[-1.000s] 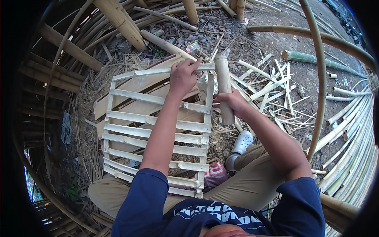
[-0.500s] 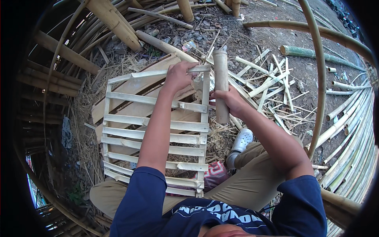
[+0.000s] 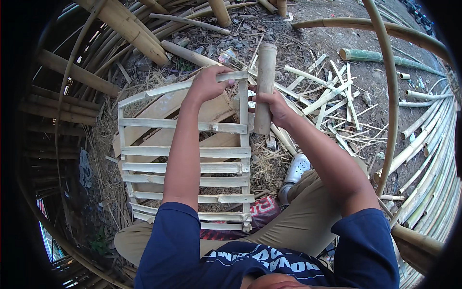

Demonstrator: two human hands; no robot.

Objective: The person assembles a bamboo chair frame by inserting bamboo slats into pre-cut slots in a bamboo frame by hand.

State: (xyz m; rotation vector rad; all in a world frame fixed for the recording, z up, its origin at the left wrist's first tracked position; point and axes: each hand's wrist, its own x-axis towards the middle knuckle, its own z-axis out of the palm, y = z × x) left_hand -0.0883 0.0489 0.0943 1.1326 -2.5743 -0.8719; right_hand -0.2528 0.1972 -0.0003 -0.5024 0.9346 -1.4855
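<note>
A slatted bamboo frame (image 3: 226, 152) stretches over my lap and the ground ahead, its flat pale strips crossing two side rails. My left hand (image 3: 208, 86) is closed on the farthest strip near its right end, with the thumb on the near side. In my right hand (image 3: 276, 108) is a thick, short bamboo piece (image 3: 266, 67), gripped around its lower half and held nearly upright in the picture, just right of the frame's right rail. Fingertips of that hand reach past the bamboo toward the rail; whether they touch it I cannot tell.
Wooden boards (image 3: 159, 113) lie beneath the frame. Cut bamboo strips (image 3: 332, 96) are scattered to the right, beside a green bamboo pole (image 3: 370, 57). A curved pole (image 3: 391, 111) rises at the right, before stacked poles (image 3: 423, 178). Thick bamboo posts (image 3: 127, 31) stand at the far left.
The bamboo piece in my right hand has moved farther from me. The frame's far end has shifted up and left with my left hand, and the strips look differently tilted.
</note>
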